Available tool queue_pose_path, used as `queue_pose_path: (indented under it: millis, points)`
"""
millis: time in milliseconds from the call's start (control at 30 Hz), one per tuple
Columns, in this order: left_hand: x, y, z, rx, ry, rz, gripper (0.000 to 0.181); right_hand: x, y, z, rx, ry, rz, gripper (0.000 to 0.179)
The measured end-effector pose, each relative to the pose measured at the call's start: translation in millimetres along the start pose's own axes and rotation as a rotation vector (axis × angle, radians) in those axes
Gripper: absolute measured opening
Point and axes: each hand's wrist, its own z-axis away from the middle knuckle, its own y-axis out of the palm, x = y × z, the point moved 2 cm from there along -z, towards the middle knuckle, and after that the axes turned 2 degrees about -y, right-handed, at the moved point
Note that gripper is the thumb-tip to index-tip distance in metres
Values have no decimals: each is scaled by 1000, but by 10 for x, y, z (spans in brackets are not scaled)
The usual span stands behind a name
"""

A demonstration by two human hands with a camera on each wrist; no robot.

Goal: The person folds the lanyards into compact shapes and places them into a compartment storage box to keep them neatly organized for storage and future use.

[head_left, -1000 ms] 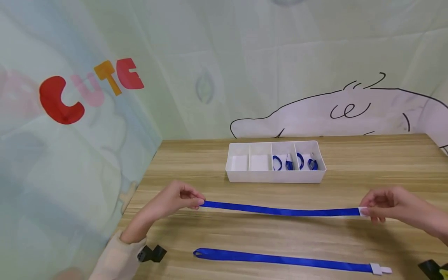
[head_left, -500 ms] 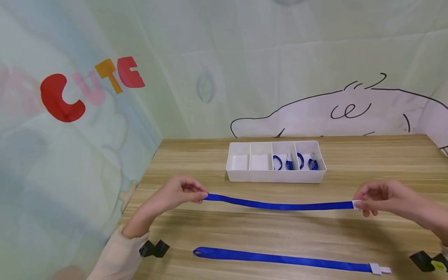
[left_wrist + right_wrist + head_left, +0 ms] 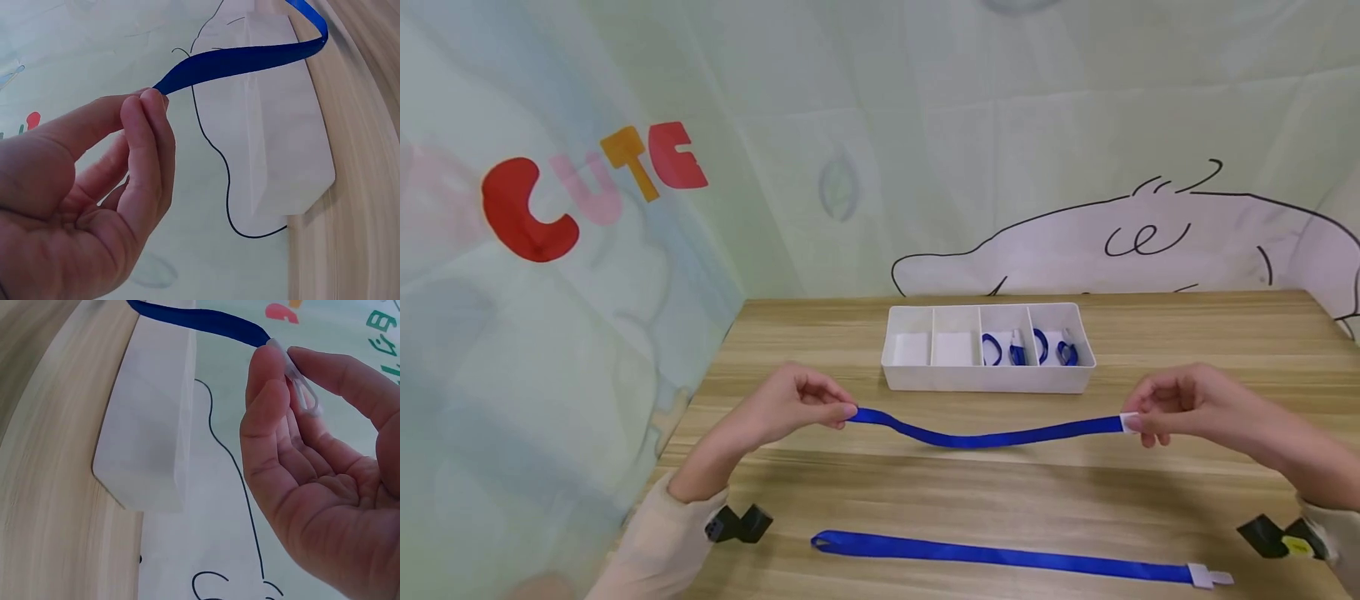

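A blue lanyard (image 3: 977, 441) hangs in a shallow sag between my two hands, above the table. My left hand (image 3: 797, 402) pinches its plain end between thumb and fingers. At the other end my right hand (image 3: 1180, 404) pinches the white plastic clip (image 3: 287, 362), whose hook loop shows behind the fingertips in the right wrist view. A second blue lanyard (image 3: 1000, 553) lies flat and straight on the wood nearer to me, its folded loop at left and its white clip (image 3: 1201, 575) at right.
Beyond the hands stands a white box (image 3: 985, 379) with several compartments. Its two right compartments hold coiled blue lanyards (image 3: 1018, 352). The wooden table (image 3: 820, 333) ends at a printed cloth backdrop (image 3: 820, 125), which also hangs along the left side.
Both hands have moved closer together and slightly away from me, the right one moving most. The held lanyard now sags more. The lanyard on the table stays where it was.
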Motion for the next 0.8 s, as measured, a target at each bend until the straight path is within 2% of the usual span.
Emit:
queue_pose_path:
  millis: [267, 533, 800]
  points:
    - [-99, 28, -47, 11, 23, -8, 15, 123, 55, -101, 3, -8, -18, 9]
    - [-234, 99, -90, 8, 36, 37, 14, 205, 114, -179, -2, -61, -64, 6]
    - [-357, 203, -131, 9, 61, 86, 12, 353, 200, -282, 33, -105, -117, 6]
